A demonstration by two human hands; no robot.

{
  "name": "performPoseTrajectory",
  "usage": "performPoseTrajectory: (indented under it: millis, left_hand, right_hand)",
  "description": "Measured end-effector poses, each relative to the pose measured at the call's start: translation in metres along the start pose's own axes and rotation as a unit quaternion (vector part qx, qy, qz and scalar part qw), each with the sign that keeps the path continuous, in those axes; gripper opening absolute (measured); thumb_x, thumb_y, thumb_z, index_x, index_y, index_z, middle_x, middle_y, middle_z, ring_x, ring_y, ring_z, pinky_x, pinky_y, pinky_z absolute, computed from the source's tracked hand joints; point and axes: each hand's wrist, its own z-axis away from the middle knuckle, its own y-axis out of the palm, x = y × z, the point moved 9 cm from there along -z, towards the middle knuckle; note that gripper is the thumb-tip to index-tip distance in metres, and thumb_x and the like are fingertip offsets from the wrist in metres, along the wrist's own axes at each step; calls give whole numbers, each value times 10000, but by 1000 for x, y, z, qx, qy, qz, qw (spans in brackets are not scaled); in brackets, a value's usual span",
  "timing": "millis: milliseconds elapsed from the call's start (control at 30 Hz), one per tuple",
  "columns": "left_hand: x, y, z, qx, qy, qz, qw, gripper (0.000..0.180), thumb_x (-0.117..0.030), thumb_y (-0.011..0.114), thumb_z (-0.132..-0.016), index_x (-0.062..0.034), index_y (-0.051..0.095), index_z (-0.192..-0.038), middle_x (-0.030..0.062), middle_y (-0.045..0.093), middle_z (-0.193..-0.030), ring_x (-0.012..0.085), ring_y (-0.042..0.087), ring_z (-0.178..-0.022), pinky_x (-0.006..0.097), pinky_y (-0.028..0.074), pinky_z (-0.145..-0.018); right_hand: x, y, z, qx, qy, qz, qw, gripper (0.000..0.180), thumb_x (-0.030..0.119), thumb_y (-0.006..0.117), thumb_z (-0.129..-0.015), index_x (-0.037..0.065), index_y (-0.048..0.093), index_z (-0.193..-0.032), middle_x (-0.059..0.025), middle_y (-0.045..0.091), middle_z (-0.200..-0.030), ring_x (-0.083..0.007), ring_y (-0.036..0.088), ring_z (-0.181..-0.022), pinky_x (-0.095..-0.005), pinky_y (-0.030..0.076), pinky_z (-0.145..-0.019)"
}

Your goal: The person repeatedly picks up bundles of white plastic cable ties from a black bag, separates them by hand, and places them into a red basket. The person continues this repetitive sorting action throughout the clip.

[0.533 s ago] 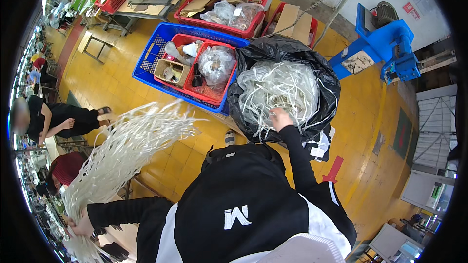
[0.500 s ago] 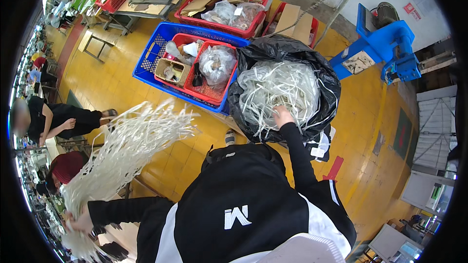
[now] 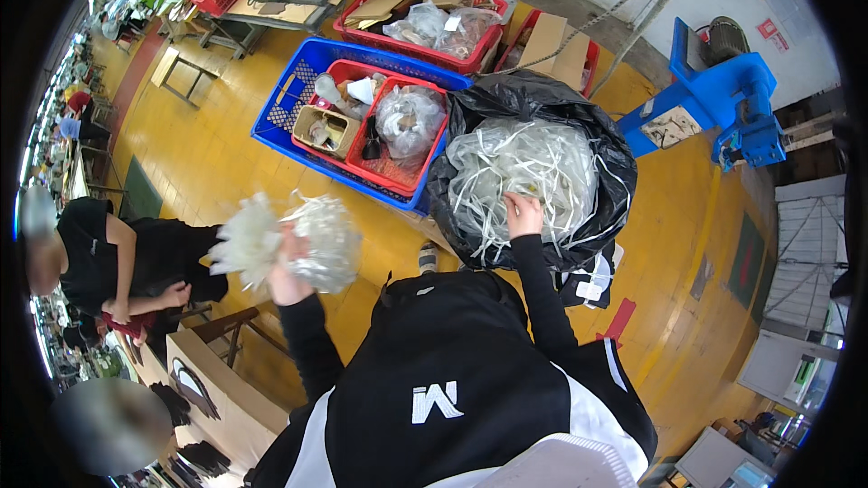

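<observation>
My left hand (image 3: 289, 273) is raised at the left of my body, closed round the middle of a bundle of whitish translucent plastic strips (image 3: 324, 237). The strips fan out on both sides of the fist. My right hand (image 3: 524, 217) is over a black plastic bag (image 3: 617, 158), its fingers curled and pinched together against the loose strips (image 3: 542, 158) inside. Whatever is between those fingertips is too small to make out. The bag stands wide with its rim folded out, heaped with clear and white strips.
Beside the bag sits a blue crate (image 3: 271, 117) holding red baskets (image 3: 398, 183) with plastic bags inside. Behind are red crates (image 3: 493, 41) with cardboard. A blue machine (image 3: 696, 95) stands at the right. Two people are at the left, near a brown table (image 3: 226, 389).
My left hand has come from the lower left up toward the middle, and its long trailing strips now look bunched. My right hand stays at the bag. The people at left have shifted.
</observation>
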Motion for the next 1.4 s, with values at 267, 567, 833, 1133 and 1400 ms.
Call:
performPoseTrajectory:
  millis: [267, 567, 833, 1133, 1400]
  left_hand:
    - [93, 101, 27, 113, -162, -6, 980, 231, -131, 642, -788, -2, 593, -974, 19, 560, -754, 96, 453, -554, 226, 386, -548]
    - [78, 186, 41, 299, -114, -7, 948, 245, -231, 620, -839, -1, 606, -924, 74, 601, -791, 112, 517, -614, 238, 398, -616]
    - [92, 171, 42, 293, -176, 41, 939, 201, -178, 623, -835, -30, 600, -970, 47, 617, -880, 130, 547, -647, 255, 430, -579]
    - [53, 99, -8, 196, -116, -3, 974, 192, -207, 638, -822, -34, 587, -889, 10, 538, -730, 96, 480, -610, 221, 378, -556]
    - [-27, -2, -49, -12, 45, 36, 998, 197, -258, 602, -876, -68, 549, -874, -15, 481, -722, 86, 439, -635, 214, 362, -556]
  right_hand:
    - [78, -64, 10, -12, 69, -432, 899, 208, -12, 553, -848, 22, 591, -1050, -78, 640, -847, -155, 605, -829, -310, 448, -832]
    - [171, -103, -14, 56, 63, -520, 850, 189, -29, 620, -808, -57, 586, -992, -131, 667, -919, -150, 642, -817, -242, 503, -740]
    - [231, -105, 1, 48, -144, -267, 952, 189, 17, 680, -737, 44, 658, -923, -71, 595, -861, -190, 610, -721, -270, 487, -609]
    - [177, -100, -10, 268, -162, -213, 926, 129, 82, 658, -780, 18, 686, -889, -106, 653, -751, -191, 623, -649, -268, 474, -598]
    - [83, -150, -25, 263, 18, -225, 938, 124, 51, 651, -793, -31, 677, -882, -47, 568, -626, -75, 480, -540, -223, 370, -511]
